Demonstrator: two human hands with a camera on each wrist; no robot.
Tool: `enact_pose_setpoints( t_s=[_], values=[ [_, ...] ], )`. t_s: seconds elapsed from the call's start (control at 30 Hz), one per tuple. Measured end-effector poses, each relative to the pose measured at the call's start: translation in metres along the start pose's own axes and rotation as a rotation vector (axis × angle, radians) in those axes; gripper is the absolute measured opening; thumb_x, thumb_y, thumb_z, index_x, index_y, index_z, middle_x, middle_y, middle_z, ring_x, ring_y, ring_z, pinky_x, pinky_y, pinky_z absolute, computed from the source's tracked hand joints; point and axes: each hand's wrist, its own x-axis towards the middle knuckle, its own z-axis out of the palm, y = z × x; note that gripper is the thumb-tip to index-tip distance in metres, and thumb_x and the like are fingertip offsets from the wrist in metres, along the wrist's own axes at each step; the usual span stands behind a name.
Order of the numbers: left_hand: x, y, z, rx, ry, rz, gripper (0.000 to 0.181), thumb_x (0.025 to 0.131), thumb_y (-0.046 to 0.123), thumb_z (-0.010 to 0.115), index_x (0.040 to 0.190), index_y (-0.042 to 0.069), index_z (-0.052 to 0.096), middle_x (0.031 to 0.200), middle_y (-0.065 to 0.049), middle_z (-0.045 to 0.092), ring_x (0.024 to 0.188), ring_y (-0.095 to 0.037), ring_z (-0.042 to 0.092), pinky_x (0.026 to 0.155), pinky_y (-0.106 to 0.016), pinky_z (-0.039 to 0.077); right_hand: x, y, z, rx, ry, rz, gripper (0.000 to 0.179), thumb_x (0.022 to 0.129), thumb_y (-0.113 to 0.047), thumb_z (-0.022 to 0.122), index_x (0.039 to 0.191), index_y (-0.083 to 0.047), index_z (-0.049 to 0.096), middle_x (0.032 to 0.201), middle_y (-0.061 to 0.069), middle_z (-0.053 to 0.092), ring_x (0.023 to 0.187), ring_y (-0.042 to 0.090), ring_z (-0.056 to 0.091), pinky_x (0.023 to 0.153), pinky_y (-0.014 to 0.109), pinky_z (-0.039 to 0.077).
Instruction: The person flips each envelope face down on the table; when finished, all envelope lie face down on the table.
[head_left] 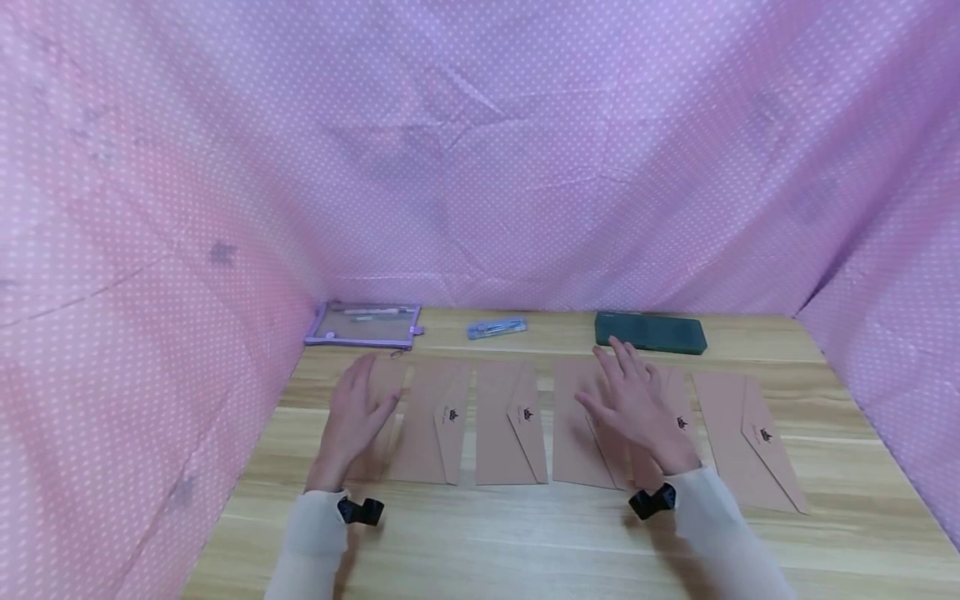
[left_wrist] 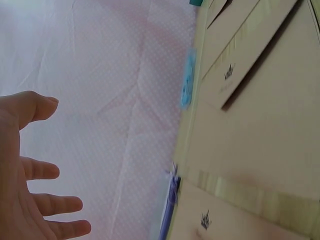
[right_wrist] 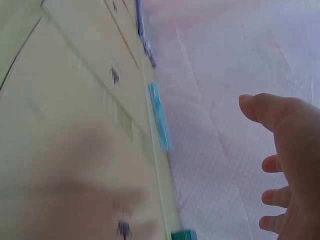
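Note:
Several brown paper envelopes [head_left: 504, 433] lie in a row across the wooden table, each with a slanted flap and a small black crown print. My left hand [head_left: 355, 417] hovers over the leftmost envelope [head_left: 384, 396], partly covering it, fingers spread and holding nothing. Over the envelopes right of the middle is my right hand [head_left: 637, 410], its fingers apart and empty too; it hides part of the envelope [head_left: 581, 425] beneath. In the right wrist view a shadow falls on the envelope [right_wrist: 90, 150] under that hand. The rightmost envelope [head_left: 738, 442] lies beyond it.
Along the table's back edge sit a clear zip pouch [head_left: 363, 325] with purple trim and pens inside, a small light-blue packet [head_left: 497, 327], and a dark green case [head_left: 651, 332]. Pink dotted cloth [head_left: 480, 167] hangs behind and at both sides.

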Motion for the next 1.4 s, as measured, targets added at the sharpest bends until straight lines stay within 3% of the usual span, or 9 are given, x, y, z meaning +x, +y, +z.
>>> enact_pose_setpoints(
  t_s=[0.3, 0.67, 1.03, 1.23, 1.4],
  values=[
    [-0.003, -0.022, -0.006, -0.058, 0.027, -0.081, 0.069, 0.096, 0.029, 0.061, 0.151, -0.003, 0.034, 0.156, -0.03, 0.036, 0.144, -0.051, 0.032, 0.119, -0.064, 0.024, 0.016, -0.043, 0.021, 0.012, 0.003, -0.081, 0.078, 0.092, -0.053, 0.062, 0.152, -0.009, 0.038, 0.163, 0.019, 0.029, 0.15, 0.043, 0.026, 0.111, 0.074, 0.025],
    [-0.011, -0.044, -0.014, -0.121, -0.034, -0.245, 0.075, 0.1, 0.035, 0.056, 0.157, 0.002, 0.022, 0.162, -0.03, 0.023, 0.147, -0.051, 0.025, 0.117, -0.069, 0.022, 0.031, -0.094, 0.048, 0.051, -0.061, -0.121, 0.073, 0.093, -0.051, 0.062, 0.151, -0.013, 0.04, 0.163, 0.017, 0.031, 0.151, 0.042, 0.027, 0.114, 0.073, 0.024],
    [-0.01, -0.063, -0.01, -0.158, -0.053, -0.291, 0.073, 0.101, 0.036, 0.053, 0.156, -0.001, 0.023, 0.16, -0.034, 0.024, 0.146, -0.053, 0.025, 0.118, -0.069, 0.022, 0.044, -0.129, 0.075, 0.088, -0.123, -0.154, 0.073, 0.094, -0.052, 0.061, 0.152, -0.013, 0.039, 0.163, 0.017, 0.03, 0.151, 0.041, 0.027, 0.113, 0.073, 0.026],
    [-0.014, -0.073, -0.008, -0.186, -0.082, -0.323, 0.074, 0.102, 0.035, 0.051, 0.157, -0.003, 0.02, 0.158, -0.036, 0.026, 0.136, -0.055, 0.041, 0.115, -0.067, 0.031, 0.045, -0.149, 0.092, 0.11, -0.196, -0.162, 0.074, 0.095, -0.054, 0.058, 0.154, -0.015, 0.036, 0.164, 0.017, 0.028, 0.152, 0.041, 0.025, 0.115, 0.072, 0.025],
    [-0.016, -0.076, -0.006, -0.191, -0.097, -0.35, 0.074, 0.102, 0.039, 0.049, 0.156, -0.003, 0.02, 0.157, -0.037, 0.027, 0.131, -0.056, 0.045, 0.112, -0.068, 0.032, 0.047, -0.166, 0.101, 0.123, -0.238, -0.164, 0.073, 0.095, -0.052, 0.057, 0.154, -0.016, 0.034, 0.166, 0.015, 0.025, 0.153, 0.04, 0.024, 0.118, 0.07, 0.023]
  ],
)
